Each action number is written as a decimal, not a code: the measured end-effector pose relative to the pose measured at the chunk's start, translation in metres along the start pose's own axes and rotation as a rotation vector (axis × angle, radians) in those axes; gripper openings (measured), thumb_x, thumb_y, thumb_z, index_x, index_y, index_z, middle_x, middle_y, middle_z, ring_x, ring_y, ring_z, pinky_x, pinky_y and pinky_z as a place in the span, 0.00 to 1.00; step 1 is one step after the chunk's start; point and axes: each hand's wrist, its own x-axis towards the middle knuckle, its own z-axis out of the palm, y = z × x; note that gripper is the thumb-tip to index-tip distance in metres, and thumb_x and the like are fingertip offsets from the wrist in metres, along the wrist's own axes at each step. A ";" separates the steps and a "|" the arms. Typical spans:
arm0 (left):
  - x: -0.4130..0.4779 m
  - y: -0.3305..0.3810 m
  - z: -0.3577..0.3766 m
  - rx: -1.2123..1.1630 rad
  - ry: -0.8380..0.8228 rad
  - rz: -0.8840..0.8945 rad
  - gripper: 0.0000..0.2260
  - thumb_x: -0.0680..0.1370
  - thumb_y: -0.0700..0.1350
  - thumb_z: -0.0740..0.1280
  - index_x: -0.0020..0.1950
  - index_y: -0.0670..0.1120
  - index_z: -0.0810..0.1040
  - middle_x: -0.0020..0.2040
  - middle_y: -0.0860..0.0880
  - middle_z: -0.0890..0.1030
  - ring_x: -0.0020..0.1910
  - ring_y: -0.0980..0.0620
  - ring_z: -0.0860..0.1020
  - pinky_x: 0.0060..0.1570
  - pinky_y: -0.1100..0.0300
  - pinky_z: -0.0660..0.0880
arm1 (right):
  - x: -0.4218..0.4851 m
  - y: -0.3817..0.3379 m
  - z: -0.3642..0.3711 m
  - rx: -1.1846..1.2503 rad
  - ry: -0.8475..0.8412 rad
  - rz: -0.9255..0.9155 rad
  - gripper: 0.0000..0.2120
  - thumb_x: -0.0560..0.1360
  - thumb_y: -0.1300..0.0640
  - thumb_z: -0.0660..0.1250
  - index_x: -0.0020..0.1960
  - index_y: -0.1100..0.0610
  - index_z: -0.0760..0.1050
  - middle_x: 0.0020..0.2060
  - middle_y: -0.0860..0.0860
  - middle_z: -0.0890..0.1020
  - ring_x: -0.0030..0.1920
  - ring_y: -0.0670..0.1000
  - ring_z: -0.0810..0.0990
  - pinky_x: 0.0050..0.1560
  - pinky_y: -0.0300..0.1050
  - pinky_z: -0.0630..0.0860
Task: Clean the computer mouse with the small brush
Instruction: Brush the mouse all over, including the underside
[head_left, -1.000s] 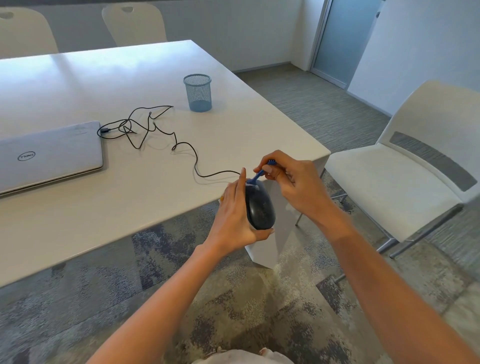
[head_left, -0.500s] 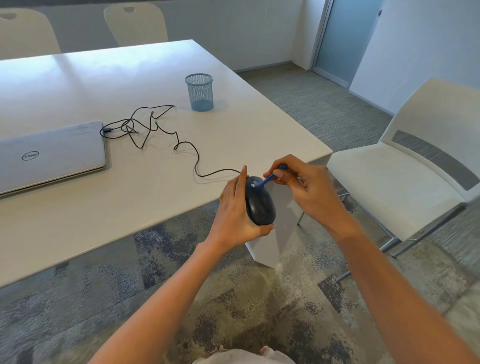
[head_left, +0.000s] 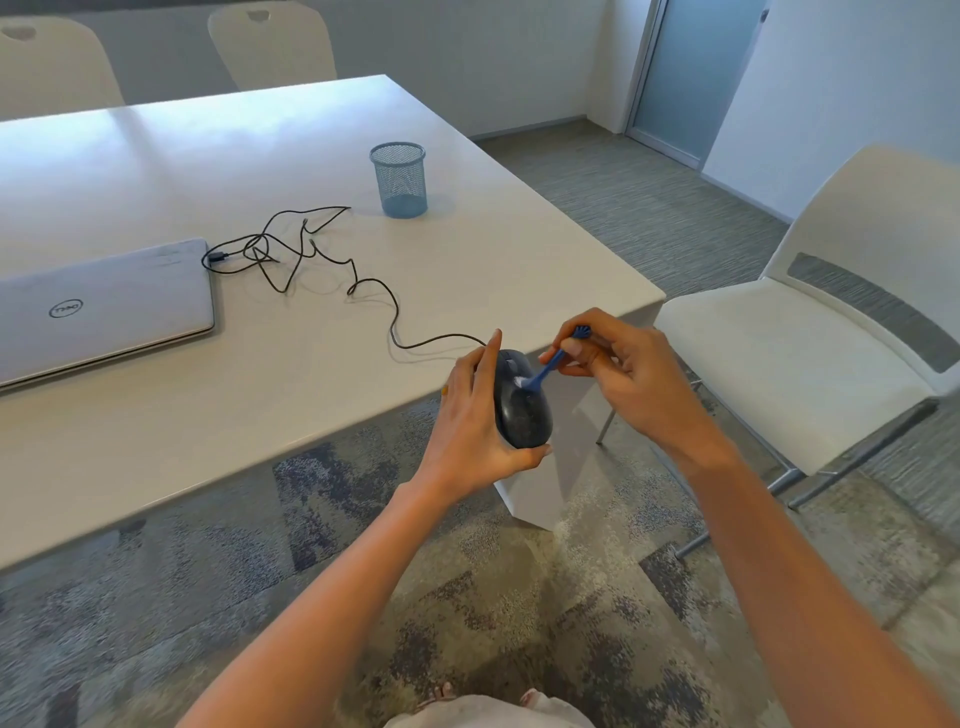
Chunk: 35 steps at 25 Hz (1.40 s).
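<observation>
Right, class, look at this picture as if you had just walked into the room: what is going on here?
A person is cleaning a black computer mouse with a small blue brush. The left hand holds the mouse up, just off the edge of the white table. The right hand pinches the brush handle, with the bristles against the top of the mouse. The mouse's cable trails back across the table towards a closed laptop. A blue mesh cup stands further back.
</observation>
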 end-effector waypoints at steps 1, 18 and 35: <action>-0.002 -0.001 0.000 0.010 -0.003 0.001 0.58 0.63 0.57 0.80 0.80 0.59 0.42 0.71 0.57 0.59 0.72 0.52 0.61 0.69 0.49 0.67 | 0.000 0.000 -0.004 0.015 -0.026 0.006 0.05 0.81 0.61 0.64 0.53 0.61 0.77 0.46 0.54 0.87 0.51 0.47 0.86 0.53 0.43 0.83; -0.010 0.001 0.008 0.040 0.002 -0.004 0.59 0.63 0.57 0.80 0.80 0.59 0.41 0.72 0.51 0.62 0.72 0.50 0.63 0.68 0.54 0.62 | -0.019 0.014 -0.010 0.086 -0.001 0.057 0.04 0.81 0.64 0.64 0.51 0.61 0.78 0.44 0.51 0.88 0.51 0.47 0.87 0.52 0.42 0.83; -0.015 0.004 0.007 -0.006 0.026 -0.019 0.59 0.63 0.56 0.81 0.80 0.59 0.42 0.74 0.53 0.61 0.73 0.52 0.62 0.70 0.54 0.62 | -0.022 0.015 -0.006 0.190 0.060 0.114 0.06 0.81 0.62 0.63 0.52 0.65 0.77 0.48 0.58 0.86 0.52 0.49 0.86 0.53 0.42 0.82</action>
